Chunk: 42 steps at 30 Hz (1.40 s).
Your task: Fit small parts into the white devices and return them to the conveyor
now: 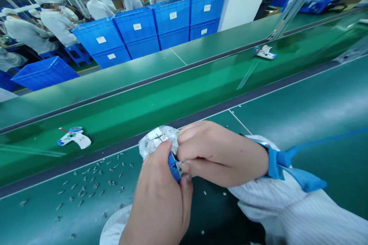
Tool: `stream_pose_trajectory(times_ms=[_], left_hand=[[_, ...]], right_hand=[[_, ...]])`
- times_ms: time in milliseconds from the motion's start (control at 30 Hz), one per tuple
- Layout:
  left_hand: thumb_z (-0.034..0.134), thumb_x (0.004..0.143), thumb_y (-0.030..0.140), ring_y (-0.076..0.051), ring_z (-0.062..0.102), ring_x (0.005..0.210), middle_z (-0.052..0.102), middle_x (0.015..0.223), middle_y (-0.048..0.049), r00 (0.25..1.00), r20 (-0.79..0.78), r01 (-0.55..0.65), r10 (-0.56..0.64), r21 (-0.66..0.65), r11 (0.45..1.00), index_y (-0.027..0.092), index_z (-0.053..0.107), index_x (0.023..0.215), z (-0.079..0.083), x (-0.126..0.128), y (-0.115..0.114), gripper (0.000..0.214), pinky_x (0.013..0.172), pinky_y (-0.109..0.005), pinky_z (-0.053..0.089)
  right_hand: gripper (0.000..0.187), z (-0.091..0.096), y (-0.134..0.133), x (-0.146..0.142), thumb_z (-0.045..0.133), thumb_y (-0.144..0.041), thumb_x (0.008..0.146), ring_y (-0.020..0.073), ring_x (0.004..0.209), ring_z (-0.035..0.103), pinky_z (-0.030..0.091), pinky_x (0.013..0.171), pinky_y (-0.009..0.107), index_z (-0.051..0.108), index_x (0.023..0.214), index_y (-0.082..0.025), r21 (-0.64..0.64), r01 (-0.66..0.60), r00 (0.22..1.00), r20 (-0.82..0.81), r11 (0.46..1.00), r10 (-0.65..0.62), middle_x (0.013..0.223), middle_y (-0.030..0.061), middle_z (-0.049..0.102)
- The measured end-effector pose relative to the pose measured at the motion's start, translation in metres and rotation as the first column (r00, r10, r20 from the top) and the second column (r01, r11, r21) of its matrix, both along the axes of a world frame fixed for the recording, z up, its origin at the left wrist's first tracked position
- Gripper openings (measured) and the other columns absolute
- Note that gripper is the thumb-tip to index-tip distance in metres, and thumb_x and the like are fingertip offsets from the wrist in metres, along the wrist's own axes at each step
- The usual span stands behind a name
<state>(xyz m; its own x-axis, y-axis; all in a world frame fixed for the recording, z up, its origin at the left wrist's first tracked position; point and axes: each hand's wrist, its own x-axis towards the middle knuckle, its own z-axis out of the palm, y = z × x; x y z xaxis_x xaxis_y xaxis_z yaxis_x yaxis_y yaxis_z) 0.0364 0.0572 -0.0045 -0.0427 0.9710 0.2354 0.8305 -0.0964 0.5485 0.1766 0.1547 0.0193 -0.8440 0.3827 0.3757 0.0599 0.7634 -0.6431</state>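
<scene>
My left hand (161, 183) is closed around a small blue plastic part (174, 167) with dark slots and a pale piece along its right side. Against that side, my right hand (205, 147) has its fingers curled and its thumb tip pressed in; what they pinch is hidden. A blue strap (277, 164) circles my right wrist. Just beyond both hands, a clear plastic bag (145, 146) with small pale pieces in it lies on the green worktop (218, 218). A thin dark wire or pin sticks up near my left thumb.
Several small metal parts (94, 178) lie scattered at left. The green conveyor belt (161, 93) crosses ahead, carrying a white-and-blue assembly (76, 138) at left and another white-and-blue assembly (266, 52) at right. Beyond stand stacked blue bins (138, 26) and several people in white.
</scene>
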Motion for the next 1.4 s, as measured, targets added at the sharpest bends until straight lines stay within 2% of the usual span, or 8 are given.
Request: stream_pose_trajectory(times_ms=[200,333,467,800,933,1067,1167,1400], left_hand=[[0.039,0.092,0.031,-0.033,0.06,0.105,0.06,0.111,-0.0159,1.0,0.013,0.017,-0.017,0.028,0.999,0.02,0.037,0.125,0.0,0.002,0.003,0.036,0.084,-0.052,0.05],[0.038,0.091,0.03,-0.034,0.059,0.103,0.059,0.11,-0.0175,0.999,-0.043,-0.032,0.034,0.054,0.998,0.016,0.036,0.126,0.0,0.002,0.006,0.037,0.085,-0.053,0.048],[0.041,0.089,0.026,-0.031,0.062,0.091,0.06,0.108,-0.0159,0.987,-0.122,-0.091,0.103,0.098,0.991,0.017,0.037,0.124,-0.002,0.002,0.006,0.037,0.079,-0.05,0.049],[0.049,0.084,0.02,-0.029,0.062,0.077,0.062,0.099,-0.0136,0.947,-0.283,-0.084,0.152,0.239,0.967,0.017,0.028,0.132,-0.015,-0.001,0.005,0.053,0.069,-0.044,0.05],[0.051,0.084,0.023,-0.03,0.063,0.078,0.063,0.097,-0.0144,0.962,-0.235,-0.094,0.14,0.195,0.976,0.016,0.031,0.129,-0.011,-0.001,0.005,0.05,0.068,-0.045,0.051],[0.039,0.092,0.034,-0.031,0.061,0.1,0.061,0.113,-0.0159,0.998,0.01,-0.065,0.064,0.016,0.998,0.02,0.031,0.131,-0.001,-0.003,0.006,0.042,0.08,-0.048,0.049],[0.034,0.095,0.039,-0.029,0.061,0.104,0.06,0.116,-0.0134,0.99,0.129,-0.033,0.047,-0.108,0.994,0.024,0.033,0.133,0.008,-0.005,0.006,0.041,0.082,-0.045,0.049],[0.04,0.095,0.032,-0.029,0.055,0.118,0.053,0.134,-0.0126,0.995,0.025,0.101,-0.099,-0.119,0.988,0.026,0.026,0.14,0.003,-0.019,0.012,0.047,0.089,-0.043,0.049]], right_hand=[[0.029,0.004,0.001,0.006,0.041,-0.007,0.083,0.011,0.061,0.04,0.035,0.062,0.024,0.039,0.057,-0.017,-0.051,-0.025,0.999,0.036,0.998,0.026,0.058,-0.001,0.045],[0.025,0.006,-0.014,0.005,0.038,-0.008,0.086,0.0131,0.065,0.042,0.035,0.065,0.028,0.047,0.065,-0.016,0.005,0.15,0.984,0.096,0.989,-0.15,0.068,0.0027,0.053],[0.023,0.004,-0.033,-0.003,0.037,-0.013,0.088,0.0165,0.067,0.044,0.035,0.064,0.032,0.052,0.071,-0.018,0.056,0.333,0.937,0.094,0.941,-0.337,0.075,0.006,0.056],[0.023,-0.003,-0.046,-0.016,0.047,-0.015,0.082,0.018,0.056,0.037,0.029,0.055,0.036,0.047,0.06,-0.021,0.086,0.51,0.855,0.06,0.856,-0.515,0.06,0.005,0.048],[0.025,-0.002,-0.046,-0.016,0.04,-0.014,0.084,0.0178,0.058,0.037,0.029,0.056,0.034,0.046,0.061,-0.021,0.086,0.48,0.871,0.068,0.873,-0.486,0.063,0.005,0.049],[0.025,0.001,-0.035,-0.009,0.038,-0.012,0.086,0.0148,0.062,0.04,0.031,0.058,0.03,0.048,0.064,-0.017,0.054,0.362,0.929,0.067,0.931,-0.365,0.067,0.0035,0.05],[0.026,0.003,-0.021,-0.005,0.041,-0.01,0.086,0.0119,0.062,0.042,0.031,0.059,0.027,0.052,0.063,-0.014,-0.042,0.255,0.962,0.109,0.966,-0.249,0.065,0.0017,0.052],[0.028,0.002,-0.001,-0.004,0.05,-0.014,0.084,0.0093,0.058,0.048,0.032,0.057,0.023,0.062,0.059,-0.014,-0.297,0.23,0.965,0.196,0.927,-0.176,0.058,-0.0013,0.057]])
